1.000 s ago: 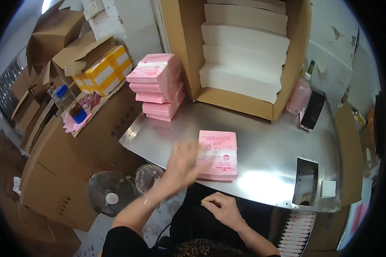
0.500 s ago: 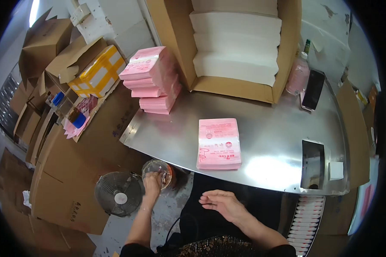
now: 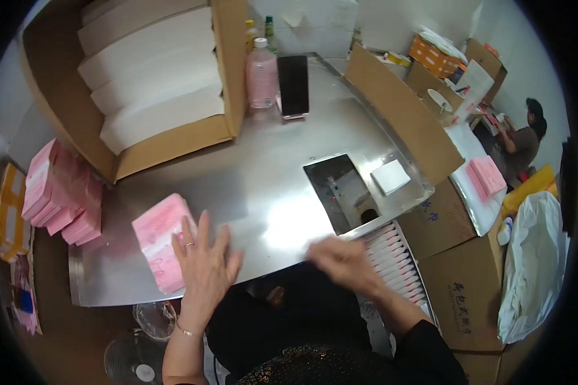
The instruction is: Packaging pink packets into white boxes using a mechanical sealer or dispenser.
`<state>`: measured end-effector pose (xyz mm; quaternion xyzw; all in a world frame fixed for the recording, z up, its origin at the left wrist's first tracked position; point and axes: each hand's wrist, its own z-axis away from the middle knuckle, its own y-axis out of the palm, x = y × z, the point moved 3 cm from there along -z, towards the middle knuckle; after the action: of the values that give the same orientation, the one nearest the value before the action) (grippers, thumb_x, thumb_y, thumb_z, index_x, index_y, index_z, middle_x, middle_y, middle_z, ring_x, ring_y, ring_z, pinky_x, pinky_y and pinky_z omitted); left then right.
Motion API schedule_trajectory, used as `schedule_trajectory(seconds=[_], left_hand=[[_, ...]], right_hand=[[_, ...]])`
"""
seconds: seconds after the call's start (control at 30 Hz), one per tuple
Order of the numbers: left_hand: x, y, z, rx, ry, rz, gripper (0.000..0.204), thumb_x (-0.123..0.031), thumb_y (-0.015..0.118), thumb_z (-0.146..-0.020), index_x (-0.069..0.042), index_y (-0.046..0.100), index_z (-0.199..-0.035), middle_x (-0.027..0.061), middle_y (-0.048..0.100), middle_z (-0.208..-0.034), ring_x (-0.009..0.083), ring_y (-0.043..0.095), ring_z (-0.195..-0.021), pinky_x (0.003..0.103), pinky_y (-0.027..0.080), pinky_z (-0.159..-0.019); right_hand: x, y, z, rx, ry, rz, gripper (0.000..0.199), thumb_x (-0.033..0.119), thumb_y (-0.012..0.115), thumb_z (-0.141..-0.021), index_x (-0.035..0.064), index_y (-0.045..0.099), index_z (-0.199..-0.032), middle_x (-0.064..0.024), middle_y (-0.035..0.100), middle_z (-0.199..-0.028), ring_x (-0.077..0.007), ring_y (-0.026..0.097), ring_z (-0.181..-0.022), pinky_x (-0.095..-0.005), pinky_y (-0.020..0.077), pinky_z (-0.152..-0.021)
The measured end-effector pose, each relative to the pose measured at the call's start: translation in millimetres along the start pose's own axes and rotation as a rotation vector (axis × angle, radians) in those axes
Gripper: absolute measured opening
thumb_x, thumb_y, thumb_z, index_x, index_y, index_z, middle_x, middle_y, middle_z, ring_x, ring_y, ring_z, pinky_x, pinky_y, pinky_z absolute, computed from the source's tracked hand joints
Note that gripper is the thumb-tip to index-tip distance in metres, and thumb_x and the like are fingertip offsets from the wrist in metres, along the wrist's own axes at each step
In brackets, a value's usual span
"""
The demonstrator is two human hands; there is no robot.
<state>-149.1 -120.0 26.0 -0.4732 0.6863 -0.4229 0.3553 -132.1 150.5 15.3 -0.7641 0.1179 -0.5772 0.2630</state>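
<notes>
My left hand (image 3: 205, 263) is open, its fingers spread over the steel tabletop (image 3: 257, 176). Its fingertips reach the right side of a stack of flat pink printed packets (image 3: 164, 240), which lies tilted near the front edge. Whether they press on it I cannot tell. My right hand (image 3: 347, 264) is at the front edge, beside a slanted row of white packs with red marks (image 3: 392, 260). Its fingers look curled but are smeared by motion, so anything in them is hidden. Just beyond it, a rectangular opening (image 3: 340, 192) is cut into the tabletop.
A large cardboard box (image 3: 173, 154) holding rows of white folded paper stands at the back left. Pink stacks (image 3: 61, 192) rise at the left. A phone (image 3: 293, 86) and a pink bottle (image 3: 261, 74) stand behind. Another person (image 3: 523, 144) sits at the far right.
My view has swung right. My left hand has come up from the clear tub below the table to the pink stack. My right hand has moved to the table edge near the white packs.
</notes>
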Motion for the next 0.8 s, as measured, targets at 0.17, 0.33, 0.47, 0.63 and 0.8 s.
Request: schedule_trajectory(seconds=[0.17, 0.33, 0.47, 0.63, 0.8], left_hand=[[27, 10, 9, 0.009, -0.153, -0.057, 0.039, -0.023, 0.066, -0.087, -0.009, 0.062, -0.123, 0.018, 0.052, -0.137, 0.0471, 0.028, -0.145, 0.068, 0.021, -0.114], [35, 0, 9, 0.12, -0.203, 0.131, 0.057, -0.013, 0.063, -0.09, -0.009, 0.049, -0.145, 0.0185, 0.039, -0.155, 0.0437, 0.025, -0.148, 0.06, 0.02, -0.118], [70, -41, 14, -0.134, -0.272, 0.166, 0.061, 0.003, 0.057, -0.089, -0.01, 0.046, -0.147, 0.0223, 0.044, -0.144, 0.0407, 0.041, -0.133, 0.044, 0.031, -0.113], [115, -31, 27, 0.044, -0.322, 0.175, 0.021, 0.0, 0.063, -0.085, -0.004, 0.06, -0.105, 0.0141, 0.059, -0.097, 0.0321, 0.053, -0.095, 0.041, 0.042, -0.086], [106, -30, 21, -0.122, -0.262, 0.148, 0.01, -0.001, 0.062, -0.086, -0.003, 0.059, -0.095, 0.0139, 0.057, -0.087, 0.0322, 0.054, -0.088, 0.042, 0.044, -0.077]], right_hand=[[-74, -118, -37, -0.473, -0.094, 0.974, 0.03, 0.016, 0.071, -0.084, -0.0031, 0.061, -0.104, -0.0199, 0.057, -0.103, -0.0373, 0.055, -0.101, -0.0452, 0.0478, -0.087], [-94, -102, -28, -0.324, 0.047, 1.032, 0.037, 0.026, 0.076, -0.082, -0.0026, 0.062, -0.102, -0.02, 0.058, -0.098, -0.0366, 0.057, -0.094, -0.0453, 0.0488, -0.08], [-105, -99, -30, -0.529, -0.03, 0.795, 0.019, 0.015, 0.071, -0.082, 0.0066, 0.071, -0.1, -0.0128, 0.064, -0.095, -0.0313, 0.061, -0.09, -0.0444, 0.049, -0.078], [-96, -109, -32, -0.61, 0.071, 0.526, 0.013, 0.019, 0.07, -0.087, 0.0099, 0.078, -0.092, -0.0102, 0.065, -0.088, -0.0288, 0.06, -0.088, -0.0402, 0.0474, -0.075], [-103, -108, -34, -0.611, 0.044, 0.548, 0.015, 0.015, 0.071, -0.085, 0.0106, 0.077, -0.099, -0.0091, 0.065, -0.092, -0.0287, 0.06, -0.089, -0.0394, 0.0474, -0.076]])
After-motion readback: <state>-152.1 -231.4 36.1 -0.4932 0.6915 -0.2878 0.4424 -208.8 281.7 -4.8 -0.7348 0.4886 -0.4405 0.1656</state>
